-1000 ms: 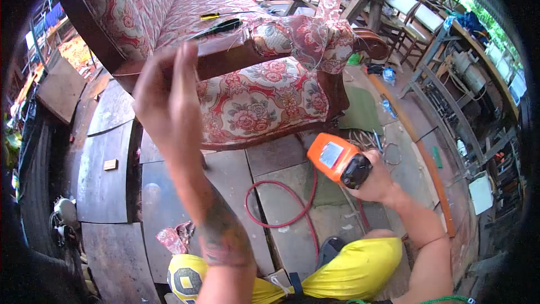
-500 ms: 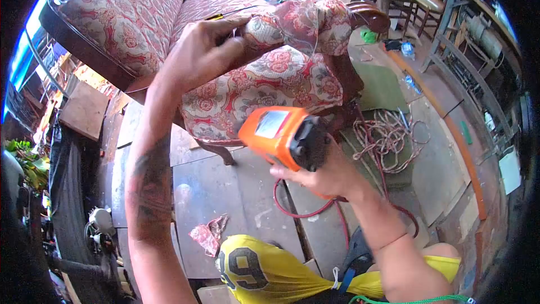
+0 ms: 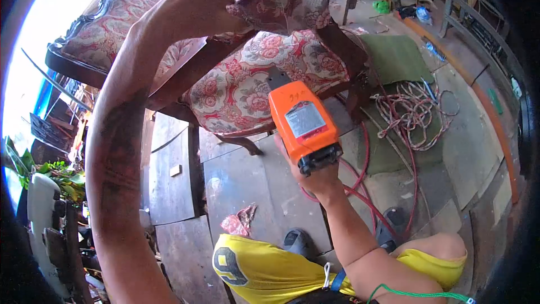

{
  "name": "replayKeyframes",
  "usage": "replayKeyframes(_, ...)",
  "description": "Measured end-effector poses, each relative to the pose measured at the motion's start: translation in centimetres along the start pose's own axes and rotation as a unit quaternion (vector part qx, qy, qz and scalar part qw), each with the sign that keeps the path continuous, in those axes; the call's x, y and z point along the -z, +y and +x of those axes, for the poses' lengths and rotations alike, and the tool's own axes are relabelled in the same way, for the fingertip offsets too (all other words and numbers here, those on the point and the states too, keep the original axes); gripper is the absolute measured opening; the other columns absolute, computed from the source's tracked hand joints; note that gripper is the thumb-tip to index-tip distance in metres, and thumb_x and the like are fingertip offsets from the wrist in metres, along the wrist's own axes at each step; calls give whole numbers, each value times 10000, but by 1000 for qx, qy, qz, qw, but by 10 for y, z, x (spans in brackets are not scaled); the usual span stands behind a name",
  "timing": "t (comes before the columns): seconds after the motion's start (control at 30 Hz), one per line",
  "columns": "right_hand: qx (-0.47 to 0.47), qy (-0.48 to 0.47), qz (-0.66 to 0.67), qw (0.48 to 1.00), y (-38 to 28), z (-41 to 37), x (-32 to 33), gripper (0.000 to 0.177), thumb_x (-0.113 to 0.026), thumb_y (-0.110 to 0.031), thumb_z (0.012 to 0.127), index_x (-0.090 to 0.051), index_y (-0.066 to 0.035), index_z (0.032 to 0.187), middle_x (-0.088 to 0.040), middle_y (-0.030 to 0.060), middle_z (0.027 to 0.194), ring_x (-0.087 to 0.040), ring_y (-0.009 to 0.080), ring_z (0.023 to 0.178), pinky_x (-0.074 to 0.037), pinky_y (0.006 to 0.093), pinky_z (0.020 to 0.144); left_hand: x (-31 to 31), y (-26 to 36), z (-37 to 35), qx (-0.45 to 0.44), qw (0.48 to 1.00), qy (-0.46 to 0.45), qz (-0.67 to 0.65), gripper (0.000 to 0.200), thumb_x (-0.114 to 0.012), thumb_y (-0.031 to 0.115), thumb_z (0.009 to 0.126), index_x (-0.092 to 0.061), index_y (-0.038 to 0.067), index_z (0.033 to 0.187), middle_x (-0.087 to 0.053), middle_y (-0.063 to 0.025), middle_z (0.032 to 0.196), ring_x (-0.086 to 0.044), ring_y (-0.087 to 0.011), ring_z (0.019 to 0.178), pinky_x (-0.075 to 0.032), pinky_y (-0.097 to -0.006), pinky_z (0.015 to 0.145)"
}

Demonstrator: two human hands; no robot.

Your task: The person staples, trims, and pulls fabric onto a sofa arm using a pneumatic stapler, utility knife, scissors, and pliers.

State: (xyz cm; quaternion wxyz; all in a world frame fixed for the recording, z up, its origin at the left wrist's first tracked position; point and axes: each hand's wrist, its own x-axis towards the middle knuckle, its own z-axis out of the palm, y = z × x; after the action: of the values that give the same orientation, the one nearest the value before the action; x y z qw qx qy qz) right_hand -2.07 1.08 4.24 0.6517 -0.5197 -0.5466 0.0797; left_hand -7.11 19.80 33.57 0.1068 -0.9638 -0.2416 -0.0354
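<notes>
The left hand (image 3: 205, 11) curls nearly closed on the patterned fabric (image 3: 284, 5) over the sofa arm (image 3: 199, 67); a slipping pinch could let it pucker. The right hand (image 3: 319, 183) wraps the orange staple gun (image 3: 304, 118), nose just off the side panel's (image 3: 239, 90) upper edge; floor (image 3: 242, 186) below gives room, but the red hose (image 3: 414, 183) could snag the shoe (image 3: 392, 224).

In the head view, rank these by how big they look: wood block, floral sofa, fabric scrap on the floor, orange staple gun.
Largest to smallest:
1. Floral sofa
2. Orange staple gun
3. Fabric scrap
4. Wood block
</notes>
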Motion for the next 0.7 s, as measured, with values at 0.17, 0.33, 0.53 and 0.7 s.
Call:
replayKeyframes(0.17,76,45,-33,996,15,22,-9,240,-786,-174,818,-734,-128,1048,-753,52,941,-727,237,848,-542,408,778,12,21,-3,-66,995,3,74,503,-817,247,870,-653,41,1299,-738,-192,1144,-752,-285,997,-608,-398,872)
replayKeyframes(0.33,34,37,135,990,0,49,-5,428,-845,-190,771,-668,-84,1146,-753,85,910,-755,216,856,-590,365,788,7,14,-7,-85,993,25,77,521,-825,254,864,-659,46,1312,-751,-177,1122,-762,-285,939,-613,-397,845)
replayKeyframes(0.53,75,75,148,983,0,57,-6,319,-809,-180,757,-656,-72,1015,-726,81,856,-738,246,801,-553,400,730,-4,-7,-2,-116,989,32,82,495,-851,203,840,-687,56,1283,-766,-136,1106,-768,-263,881,-625,-369,814)
replayKeyframes(0.7,-42,-45,97,993,4,56,-3,326,-787,-171,745,-629,-124,1026,-688,31,1013,-648,225,944,-426,398,901,-3,-19,3,-120,991,29,48,489,-857,176,831,-693,59,1276,-766,-133,1109,-767,-241,883,-628,-353,809)
